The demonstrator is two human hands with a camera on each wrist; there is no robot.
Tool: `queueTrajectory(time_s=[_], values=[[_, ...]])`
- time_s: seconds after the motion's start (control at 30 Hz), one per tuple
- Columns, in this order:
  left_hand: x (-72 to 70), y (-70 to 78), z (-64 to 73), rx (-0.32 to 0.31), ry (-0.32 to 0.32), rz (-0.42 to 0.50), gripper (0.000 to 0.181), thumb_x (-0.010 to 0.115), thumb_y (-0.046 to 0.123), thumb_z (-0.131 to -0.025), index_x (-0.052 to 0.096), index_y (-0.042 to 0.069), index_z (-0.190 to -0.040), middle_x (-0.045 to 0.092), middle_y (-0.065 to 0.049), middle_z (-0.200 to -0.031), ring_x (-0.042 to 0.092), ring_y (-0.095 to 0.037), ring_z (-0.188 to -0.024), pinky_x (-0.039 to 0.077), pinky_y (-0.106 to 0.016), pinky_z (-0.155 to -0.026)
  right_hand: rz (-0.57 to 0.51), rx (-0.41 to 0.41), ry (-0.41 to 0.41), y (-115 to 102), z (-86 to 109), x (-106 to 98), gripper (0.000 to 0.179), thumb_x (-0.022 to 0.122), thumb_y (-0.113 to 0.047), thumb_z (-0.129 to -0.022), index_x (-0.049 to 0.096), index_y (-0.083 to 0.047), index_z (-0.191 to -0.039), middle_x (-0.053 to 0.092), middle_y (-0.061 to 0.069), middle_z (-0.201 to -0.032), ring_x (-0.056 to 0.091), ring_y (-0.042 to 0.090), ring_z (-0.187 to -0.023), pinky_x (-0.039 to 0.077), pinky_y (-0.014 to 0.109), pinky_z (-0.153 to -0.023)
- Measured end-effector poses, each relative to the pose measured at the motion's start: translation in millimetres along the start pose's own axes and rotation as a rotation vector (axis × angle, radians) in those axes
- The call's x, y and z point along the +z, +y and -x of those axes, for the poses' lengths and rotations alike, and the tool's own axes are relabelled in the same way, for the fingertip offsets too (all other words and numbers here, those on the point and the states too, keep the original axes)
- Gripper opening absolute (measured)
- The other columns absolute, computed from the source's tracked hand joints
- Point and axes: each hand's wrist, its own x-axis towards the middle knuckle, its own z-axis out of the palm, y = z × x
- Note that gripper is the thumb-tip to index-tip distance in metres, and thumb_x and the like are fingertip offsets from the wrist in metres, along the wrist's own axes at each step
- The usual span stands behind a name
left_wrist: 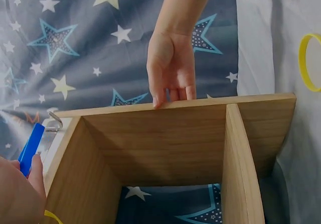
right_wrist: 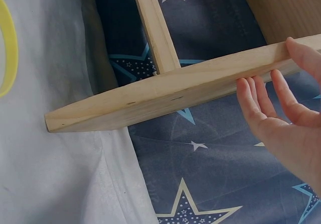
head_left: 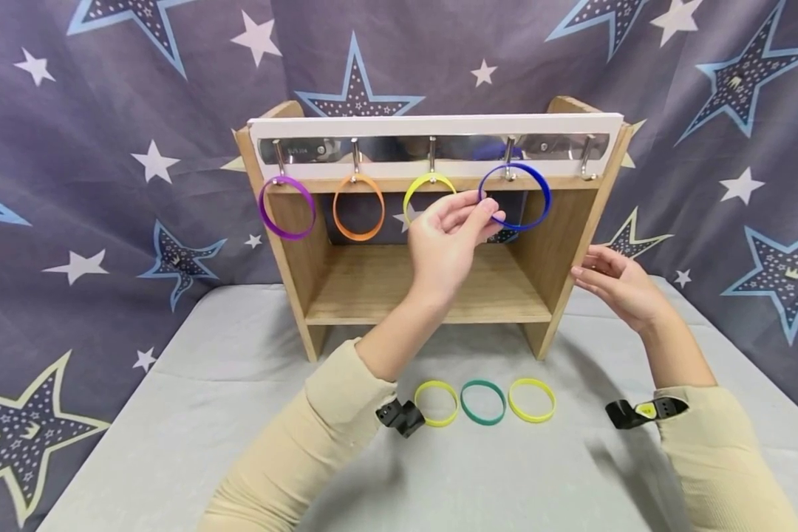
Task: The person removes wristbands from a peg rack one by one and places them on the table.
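Note:
My left hand [head_left: 444,244] pinches a blue wristband [head_left: 548,198] between thumb and fingers, at the fourth hook [head_left: 509,148] from the left. In the left wrist view the blue band shows edge-on beside a metal hook [left_wrist: 54,121]; whether it bears on the hook I cannot tell. My right hand [head_left: 628,292] touches the right side panel of the wooden rack [right_wrist: 150,91], thumb at its front edge and loosely bent fingers along the outer face. Purple [head_left: 295,236], orange [head_left: 359,237] and yellow [head_left: 407,201] wristbands hang from the first three hooks.
On the grey-white tablecloth [head_left: 193,414] before the rack lie a yellow band [head_left: 441,423], a green band [head_left: 484,422] and another yellow band [head_left: 533,419]. The fifth hook [head_left: 588,157] bears no band. A star-patterned curtain [head_left: 106,185] hangs behind.

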Motion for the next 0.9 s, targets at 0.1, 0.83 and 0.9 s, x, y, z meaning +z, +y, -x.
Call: queueTrajectory(time_s=[0.1,0.83,0.9], values=[[-1.1,2.5,2.2,-0.01,-0.009,0.039,0.024,0.06,-0.007,-0.089,0.058,-0.018,-0.111,0.06,-0.043,-0.108,0.067,-0.005,-0.068,0.062,-0.036,-0.082,-0.004,0.001,0.001,-0.1,-0.1,0.4,0.028,0.053,0.008,-0.092,0.059,-0.016,-0.108,0.063,-0.006,-0.1,0.064,0.004,-0.091,0.057,0.015,-0.084],[-35.1,-2.9,18.6,-0.126,-0.036,0.023,0.023,0.061,-0.008,-0.088,0.06,-0.018,-0.109,0.07,-0.002,-0.075,0.07,-0.01,-0.068,0.061,-0.041,-0.084,-0.007,-0.008,-0.002,-2.2,0.7,1.8,0.028,0.054,0.007,-0.092,0.059,-0.016,-0.107,0.063,-0.006,-0.099,0.064,0.003,-0.091,0.057,0.015,-0.084],[-38.7,-4.5,19.9,-0.151,-0.041,-0.009,0.024,0.062,-0.008,-0.087,0.06,-0.018,-0.109,0.072,-0.009,-0.078,0.07,-0.01,-0.067,0.061,-0.042,-0.083,-0.006,-0.011,-0.005,-1.5,0.4,1.5,0.028,0.054,0.007,-0.092,0.06,-0.016,-0.107,0.063,-0.007,-0.099,0.064,0.003,-0.091,0.057,0.015,-0.084]])
